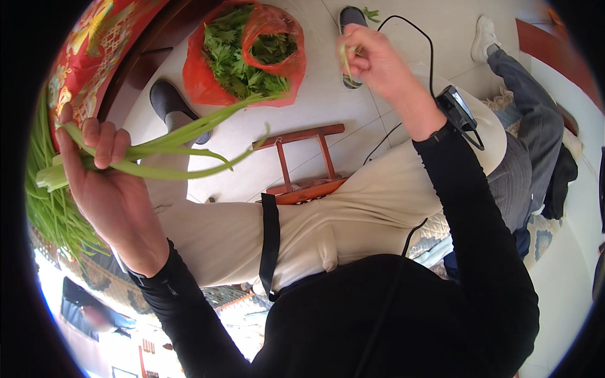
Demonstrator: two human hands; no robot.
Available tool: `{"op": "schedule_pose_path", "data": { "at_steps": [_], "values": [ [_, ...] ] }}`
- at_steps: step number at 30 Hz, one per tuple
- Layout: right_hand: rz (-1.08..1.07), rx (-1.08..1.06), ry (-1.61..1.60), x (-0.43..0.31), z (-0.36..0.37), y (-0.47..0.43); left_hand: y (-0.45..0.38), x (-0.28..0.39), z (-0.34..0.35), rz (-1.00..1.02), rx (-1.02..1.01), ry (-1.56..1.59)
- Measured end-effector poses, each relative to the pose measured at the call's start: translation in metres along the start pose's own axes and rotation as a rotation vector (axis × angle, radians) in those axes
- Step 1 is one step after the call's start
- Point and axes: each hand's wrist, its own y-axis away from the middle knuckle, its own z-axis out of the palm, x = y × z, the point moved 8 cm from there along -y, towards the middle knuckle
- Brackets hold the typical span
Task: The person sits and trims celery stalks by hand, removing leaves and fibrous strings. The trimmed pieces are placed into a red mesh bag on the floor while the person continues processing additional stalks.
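Observation:
My left hand (111, 198) holds a few green celery stalks (184, 136), pale cut base toward the left and thin ends reaching right. Up and to the right, my right hand (375, 64) is slightly blurred, its fingers closed around a thin pale-green strip (346, 61) of stalk. Between the hands, on the floor, stands a red plastic bag (193, 78) filled with celery leaves (236, 66). A large heap of long green stalks (56, 217) lies at the far left, partly behind my left hand.
A red wooden stool frame (302, 135) stands on the tiled floor before my lap. A black device (456, 108) with a cable rests by my thigh. Another person's leg (520, 75) is at right. A red patterned cloth (90, 56) covers furniture at upper left.

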Motion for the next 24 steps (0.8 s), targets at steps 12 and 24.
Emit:
{"op": "schedule_pose_path", "data": {
  "at_steps": [12,24],
  "values": [
    [-0.014,-0.465,0.542,0.051,0.076,0.022,-0.02,-0.028,0.019,-0.269,-0.04,0.384],
    [0.224,-0.621,0.611,0.093,0.079,0.043,-0.035,-0.036,0.017,-0.272,0.096,0.266]
  ]
}}
